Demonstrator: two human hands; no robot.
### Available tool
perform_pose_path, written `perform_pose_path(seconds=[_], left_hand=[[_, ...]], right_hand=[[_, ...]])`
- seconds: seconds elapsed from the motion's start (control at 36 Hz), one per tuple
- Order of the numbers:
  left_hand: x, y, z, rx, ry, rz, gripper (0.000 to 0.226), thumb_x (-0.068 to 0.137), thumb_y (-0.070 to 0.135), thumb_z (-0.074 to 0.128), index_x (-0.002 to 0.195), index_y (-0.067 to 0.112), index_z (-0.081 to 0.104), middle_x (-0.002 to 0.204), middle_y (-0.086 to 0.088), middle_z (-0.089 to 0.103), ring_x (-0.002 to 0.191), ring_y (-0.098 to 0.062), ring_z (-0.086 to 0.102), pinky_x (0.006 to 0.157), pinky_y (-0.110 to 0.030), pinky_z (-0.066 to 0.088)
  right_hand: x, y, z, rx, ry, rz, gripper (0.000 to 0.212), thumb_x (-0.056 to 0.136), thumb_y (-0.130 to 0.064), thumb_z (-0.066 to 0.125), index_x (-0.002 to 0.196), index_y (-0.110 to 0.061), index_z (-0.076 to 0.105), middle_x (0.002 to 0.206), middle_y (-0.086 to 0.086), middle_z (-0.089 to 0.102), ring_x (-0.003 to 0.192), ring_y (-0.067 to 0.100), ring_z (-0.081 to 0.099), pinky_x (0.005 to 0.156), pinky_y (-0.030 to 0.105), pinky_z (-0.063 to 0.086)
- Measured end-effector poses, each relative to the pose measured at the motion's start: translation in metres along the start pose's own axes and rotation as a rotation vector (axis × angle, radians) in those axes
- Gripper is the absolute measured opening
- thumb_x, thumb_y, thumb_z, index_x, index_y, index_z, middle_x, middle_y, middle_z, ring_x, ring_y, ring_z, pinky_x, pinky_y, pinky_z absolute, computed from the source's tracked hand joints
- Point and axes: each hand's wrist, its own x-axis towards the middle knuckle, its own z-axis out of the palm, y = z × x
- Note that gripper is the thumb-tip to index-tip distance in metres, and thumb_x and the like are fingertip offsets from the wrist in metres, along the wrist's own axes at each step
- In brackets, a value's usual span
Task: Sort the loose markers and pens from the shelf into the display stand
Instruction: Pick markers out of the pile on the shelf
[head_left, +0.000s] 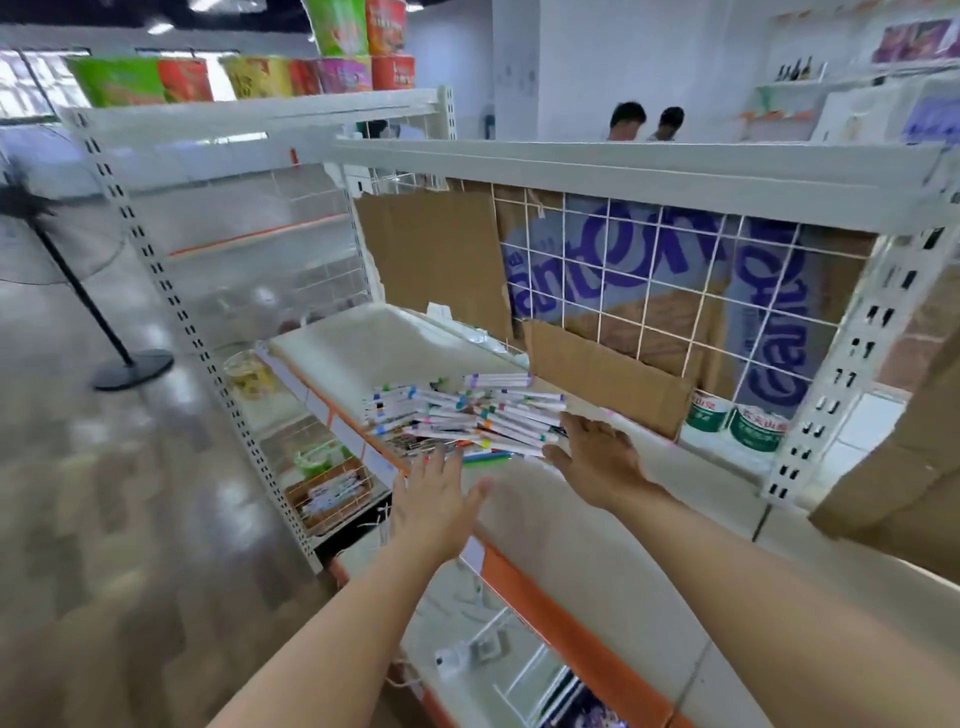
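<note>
A heap of loose white markers and pens (467, 415) with coloured caps lies on the white shelf board (363, 338), close to its orange front edge. My left hand (436, 499) hovers just in front of the heap, fingers spread and empty. My right hand (597, 457) reaches in from the right, fingers apart, its fingertips at the heap's right end. A wire basket (332, 493) on the shelf below holds more white pens. No display stand can be made out.
Cardboard sheets (436, 254) and a wire grid (675, 291) back the shelf. Two green-labelled tubs (756, 426) stand at the back right. Snack tubs (332, 73) line the top shelf. A fan stand (130, 364) is on the floor to the left. Two people stand far behind.
</note>
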Motion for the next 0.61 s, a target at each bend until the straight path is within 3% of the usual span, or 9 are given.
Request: perform_pose_path(seconds=[0.28,0.47,0.61], left_hand=[[0.057,0.008,0.008,0.019,0.062,0.015,0.059,0.098,0.053,0.027,0.149,0.023,0.02,0.157,-0.003,0.02,0.143,-0.024,0.018,0.115,-0.042,0.018],[0.079,0.009,0.017,-0.004,0.07,0.027,0.056,0.099,0.046,0.033,0.149,0.024,0.021,0.156,-0.001,0.021,0.143,-0.024,0.019,0.115,-0.041,0.014],[0.091,0.007,0.02,-0.015,0.106,0.055,0.049,0.099,0.036,0.04,0.146,0.024,0.029,0.147,-0.001,0.034,0.137,-0.023,0.029,0.112,-0.037,0.024]], right_hand=[[0.055,-0.001,0.024,-0.098,-0.068,-0.108,0.044,0.098,-0.039,0.044,0.138,-0.021,0.04,0.141,0.002,0.043,0.13,0.023,0.037,0.102,0.036,0.031],[0.08,-0.01,0.037,-0.093,-0.062,-0.081,0.04,0.099,-0.036,0.04,0.135,-0.018,0.045,0.14,0.004,0.045,0.128,0.025,0.039,0.101,0.036,0.032],[0.093,-0.014,0.043,-0.146,-0.062,-0.052,0.034,0.099,-0.034,0.041,0.127,-0.017,0.05,0.133,0.006,0.049,0.124,0.026,0.041,0.098,0.036,0.035]])
